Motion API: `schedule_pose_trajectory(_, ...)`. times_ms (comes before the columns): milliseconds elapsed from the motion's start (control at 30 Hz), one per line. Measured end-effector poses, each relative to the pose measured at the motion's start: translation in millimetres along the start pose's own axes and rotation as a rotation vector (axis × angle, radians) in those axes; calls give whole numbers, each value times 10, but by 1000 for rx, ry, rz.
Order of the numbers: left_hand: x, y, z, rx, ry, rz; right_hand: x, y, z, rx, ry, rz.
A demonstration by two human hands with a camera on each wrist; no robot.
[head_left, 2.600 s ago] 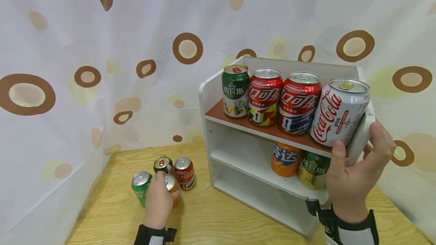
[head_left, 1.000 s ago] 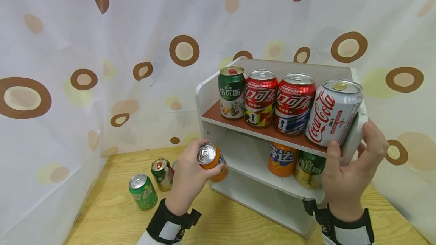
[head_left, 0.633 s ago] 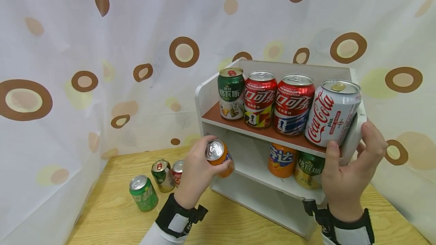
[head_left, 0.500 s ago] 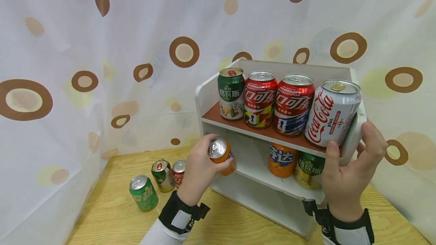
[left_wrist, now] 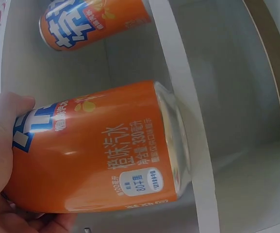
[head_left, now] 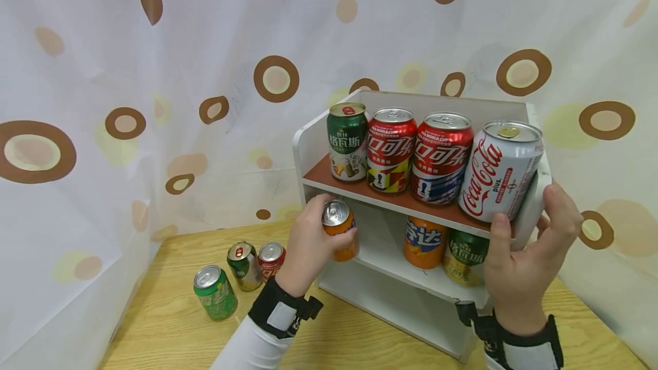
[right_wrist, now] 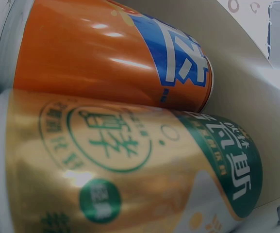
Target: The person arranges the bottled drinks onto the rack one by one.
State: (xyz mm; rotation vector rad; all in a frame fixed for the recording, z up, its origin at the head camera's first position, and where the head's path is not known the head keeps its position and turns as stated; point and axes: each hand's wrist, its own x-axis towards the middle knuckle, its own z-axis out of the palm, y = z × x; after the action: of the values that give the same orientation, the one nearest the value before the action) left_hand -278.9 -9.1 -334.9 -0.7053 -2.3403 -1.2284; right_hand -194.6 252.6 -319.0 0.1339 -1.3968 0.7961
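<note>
Fingers of the left hand (head_left: 310, 243) wrap snugly round an orange can (left_wrist: 96, 150), just below mid-frame at the white shelf (head_left: 382, 254); the right hand (head_left: 532, 264), lower right, clasps the shelf's side. I'd bring the base level past the front edge before letting go.

the orange can (left_wrist: 96, 150) has a silver lid, blue-and-white lettering and fine white print beside a pale label box. it is held nearly upright in the left hand (head_left: 311, 241), at the left end of the white shelf unit's (head_left: 310, 150) middle tier; its base is close to that tier's front edge, contact unclear. the unit stands angled, three-tiered, its top tier red-brown, and the right hand (head_left: 529, 256) grips its right side panel.
</note>
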Motion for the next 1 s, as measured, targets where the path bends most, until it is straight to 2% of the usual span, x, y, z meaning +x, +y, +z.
schedule_pose_trajectory(267, 61, -19, 57, -33, -30, -32, 4, -6, -1, 2, -2, 0)
schedule_pose_trajectory(500, 90, -72, 143, -170, -54, -132, 6, -13, 0, 11, 3, 0)
schedule_pose_trajectory(833, -25, -117, 266, -264, 16, -220, 1, -6, 4, 4, 0, -6)
schedule_pose_trajectory(1000, -111, -130, 346, -308, 70, -198, -1, -11, 5, 10, 7, 2)
